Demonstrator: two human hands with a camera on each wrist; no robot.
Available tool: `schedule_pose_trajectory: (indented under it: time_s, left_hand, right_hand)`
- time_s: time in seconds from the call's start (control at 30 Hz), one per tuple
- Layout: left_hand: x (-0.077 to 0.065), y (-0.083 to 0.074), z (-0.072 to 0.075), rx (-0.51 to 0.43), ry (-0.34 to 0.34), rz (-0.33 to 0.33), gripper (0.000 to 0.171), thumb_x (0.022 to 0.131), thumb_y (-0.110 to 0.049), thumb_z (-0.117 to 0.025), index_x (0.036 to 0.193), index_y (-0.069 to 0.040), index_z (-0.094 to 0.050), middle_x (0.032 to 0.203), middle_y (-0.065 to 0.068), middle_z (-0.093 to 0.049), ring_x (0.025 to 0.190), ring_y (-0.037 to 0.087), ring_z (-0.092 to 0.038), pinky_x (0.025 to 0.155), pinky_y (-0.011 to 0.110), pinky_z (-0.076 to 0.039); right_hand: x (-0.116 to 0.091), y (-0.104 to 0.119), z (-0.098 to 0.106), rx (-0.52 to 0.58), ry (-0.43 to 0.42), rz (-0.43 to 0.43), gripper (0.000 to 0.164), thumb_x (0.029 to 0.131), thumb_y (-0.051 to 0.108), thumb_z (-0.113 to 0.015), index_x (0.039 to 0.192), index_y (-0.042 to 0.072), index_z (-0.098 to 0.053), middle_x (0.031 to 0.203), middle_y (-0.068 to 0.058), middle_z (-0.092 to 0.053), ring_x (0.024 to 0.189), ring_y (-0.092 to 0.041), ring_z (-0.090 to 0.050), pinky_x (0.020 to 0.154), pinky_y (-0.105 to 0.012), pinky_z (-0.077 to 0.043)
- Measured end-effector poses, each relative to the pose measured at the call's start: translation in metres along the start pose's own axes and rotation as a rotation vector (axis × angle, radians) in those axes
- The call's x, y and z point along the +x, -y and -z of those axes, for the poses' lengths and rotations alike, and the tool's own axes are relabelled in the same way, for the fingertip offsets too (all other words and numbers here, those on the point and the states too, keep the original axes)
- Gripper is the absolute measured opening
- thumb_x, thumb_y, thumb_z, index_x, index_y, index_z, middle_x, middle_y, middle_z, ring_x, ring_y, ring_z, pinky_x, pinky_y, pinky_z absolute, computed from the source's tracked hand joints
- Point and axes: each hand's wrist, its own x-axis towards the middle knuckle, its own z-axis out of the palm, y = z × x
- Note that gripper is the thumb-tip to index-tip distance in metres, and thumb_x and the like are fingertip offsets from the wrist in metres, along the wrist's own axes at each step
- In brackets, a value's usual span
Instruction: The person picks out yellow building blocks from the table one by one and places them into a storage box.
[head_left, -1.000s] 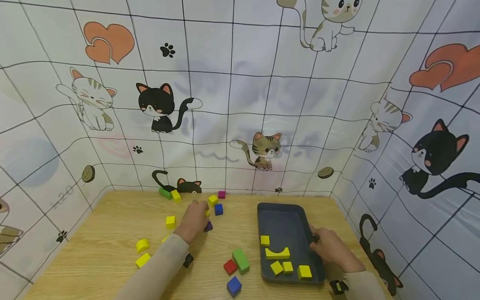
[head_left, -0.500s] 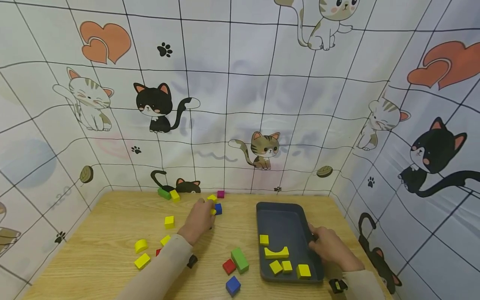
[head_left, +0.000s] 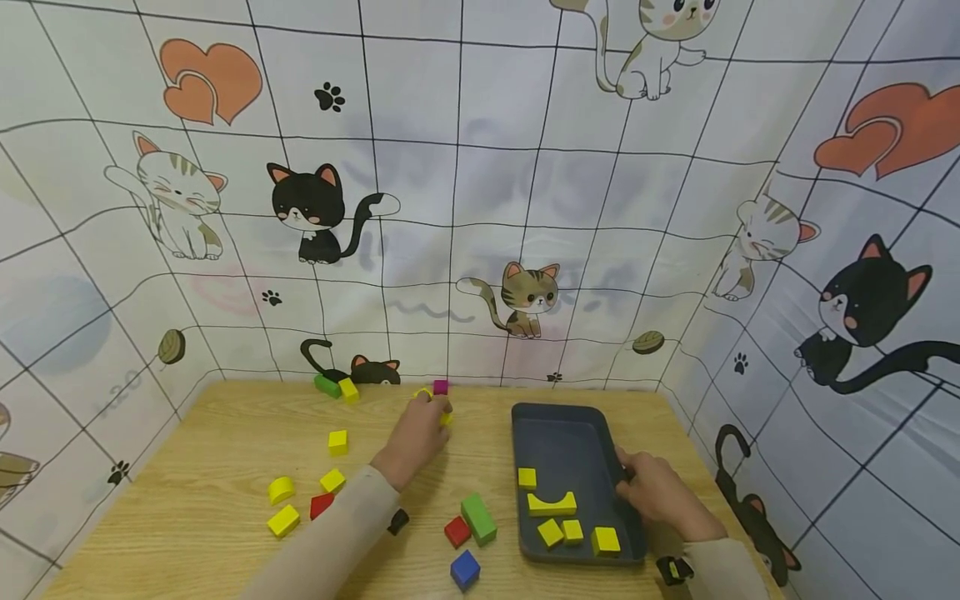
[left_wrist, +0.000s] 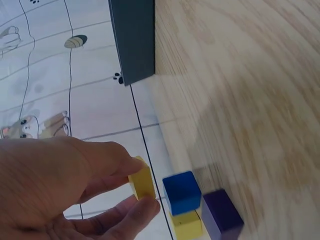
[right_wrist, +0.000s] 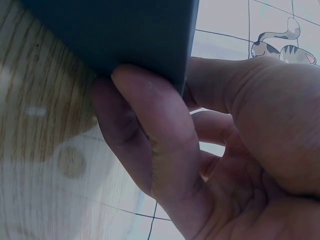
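Note:
My left hand (head_left: pixel 417 433) pinches a yellow block (left_wrist: pixel 142 181) between thumb and fingers, near the back of the table. Close by in the left wrist view are a blue cube (left_wrist: pixel 182 192), another yellow block (left_wrist: pixel 187 226) and a purple block (left_wrist: pixel 222 215). On the right, my right hand (head_left: pixel 663 493) grips the side rim of a dark grey tray (head_left: pixel 558 433), thumb and fingers on opposite faces of its edge. Several yellow blocks lie in the tray's near half, among them an arched one (head_left: pixel 552 505).
Left of the left forearm lie several yellow blocks (head_left: pixel 283 521) and a red block (head_left: pixel 321 505). A green block (head_left: pixel 478 518), red cube (head_left: pixel 457 532) and blue cube (head_left: pixel 465 570) sit left of the tray. A magenta cube (head_left: pixel 441 387) stands at the table's back edge, before a cat-print curtain (head_left: pixel 420 250).
My left hand has moved right and slightly back with the yellow block, covering the blue cube in the head view and uncovering a red block by the forearm. The right hand stays on the tray.

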Motion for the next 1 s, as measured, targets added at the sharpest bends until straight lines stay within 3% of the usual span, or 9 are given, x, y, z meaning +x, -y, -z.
schedule_pose_trajectory:
  time_s: [0.33, 0.6, 1.0]
  left_hand:
    - [0.005, -0.025, -0.01, -0.018, 0.018, -0.159, 0.033, 0.086, -0.006, -0.075, 0.118, -0.009, -0.066, 0.106, 0.008, -0.054, 0.09, 0.018, -0.053, 0.08, 0.029, -0.053]
    - [0.008, -0.048, -0.022, -0.065, 0.054, -0.227, 0.034, 0.09, -0.01, -0.074, 0.123, -0.013, -0.065, 0.108, 0.004, -0.055, 0.088, 0.015, -0.053, 0.076, 0.018, -0.051]
    - [0.013, -0.074, -0.039, -0.034, 0.109, -0.3, 0.03, 0.092, -0.009, -0.073, 0.12, -0.018, -0.066, 0.107, -0.001, -0.053, 0.094, 0.012, -0.051, 0.083, 0.018, -0.05]
  right_hand:
    - [0.001, -0.001, -0.001, 0.005, -0.006, -0.004, 0.07, 0.086, 0.0, -0.064, 0.151, -0.003, -0.037, 0.098, -0.013, -0.068, 0.046, -0.021, -0.057, 0.041, -0.034, -0.049]
    - [0.001, -0.001, -0.001, -0.005, 0.0, -0.009, 0.07, 0.086, 0.0, -0.065, 0.151, -0.003, -0.037, 0.096, -0.012, -0.067, 0.046, -0.021, -0.057, 0.042, -0.034, -0.049]
    - [0.001, 0.0, -0.001, -0.02, -0.001, 0.016, 0.069, 0.087, 0.001, -0.064, 0.15, -0.004, -0.037, 0.098, -0.012, -0.068, 0.043, -0.02, -0.056, 0.041, -0.033, -0.048]
